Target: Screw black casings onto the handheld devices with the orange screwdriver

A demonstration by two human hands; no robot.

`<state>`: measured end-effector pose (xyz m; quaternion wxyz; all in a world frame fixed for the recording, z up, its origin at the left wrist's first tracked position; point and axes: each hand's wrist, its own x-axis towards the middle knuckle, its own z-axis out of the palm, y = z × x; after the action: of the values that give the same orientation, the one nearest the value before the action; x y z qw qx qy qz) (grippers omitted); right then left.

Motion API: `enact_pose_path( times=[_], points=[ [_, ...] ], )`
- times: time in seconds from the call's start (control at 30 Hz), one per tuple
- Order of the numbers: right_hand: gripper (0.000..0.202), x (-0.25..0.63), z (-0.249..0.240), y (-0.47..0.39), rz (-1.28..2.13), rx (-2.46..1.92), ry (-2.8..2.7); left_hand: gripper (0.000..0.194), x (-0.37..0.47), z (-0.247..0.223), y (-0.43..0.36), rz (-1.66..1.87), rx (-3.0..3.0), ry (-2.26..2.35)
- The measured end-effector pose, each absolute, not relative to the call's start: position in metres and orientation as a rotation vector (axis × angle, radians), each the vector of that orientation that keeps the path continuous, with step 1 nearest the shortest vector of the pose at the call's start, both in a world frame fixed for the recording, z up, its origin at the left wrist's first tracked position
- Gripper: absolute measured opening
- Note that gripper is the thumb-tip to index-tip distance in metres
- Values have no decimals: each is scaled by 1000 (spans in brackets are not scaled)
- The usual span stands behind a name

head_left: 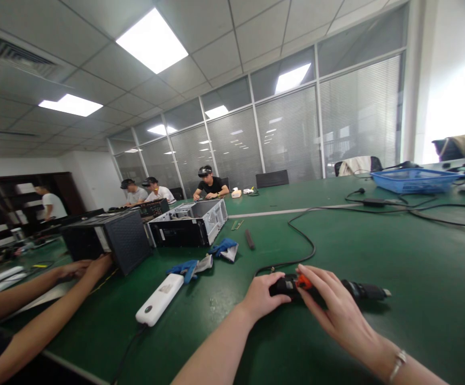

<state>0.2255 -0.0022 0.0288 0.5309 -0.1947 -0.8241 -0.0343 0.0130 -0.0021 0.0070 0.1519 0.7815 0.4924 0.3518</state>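
Observation:
A long black power tool (pixel 359 289) with a metal tip lies on the green table in front of me, tip pointing right. Its exact kind is unclear. My left hand (pixel 265 294) is wrapped round its left end. With my right hand (pixel 334 299) I pinch an orange part (pixel 303 282) on top of the body, while the palm hides the tool's middle. A black cord (pixel 310 243) runs up to the tool's left end from the back of the table.
Left of me are a white power strip (pixel 160 300), blue-grey gloves (pixel 190 269), an open computer case (pixel 188 224) and a dark case (pixel 106 238) with a co-worker's hands (pixel 90 267) at it. A dark strip (pixel 249 239) lies ahead. A blue basket (pixel 417 182) stands back right. People sit beyond.

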Motion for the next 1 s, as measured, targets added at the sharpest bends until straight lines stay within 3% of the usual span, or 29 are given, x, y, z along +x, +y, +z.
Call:
enact_pose_path(
  times=[0.57,1.0],
  points=[
    [54,224,30,1,-117,-539,-1957,64,13,4,1,902,2349,1510],
    [53,233,26,16,48,-686,-1631,55,12,15,4,777,2309,1503]
  ],
)
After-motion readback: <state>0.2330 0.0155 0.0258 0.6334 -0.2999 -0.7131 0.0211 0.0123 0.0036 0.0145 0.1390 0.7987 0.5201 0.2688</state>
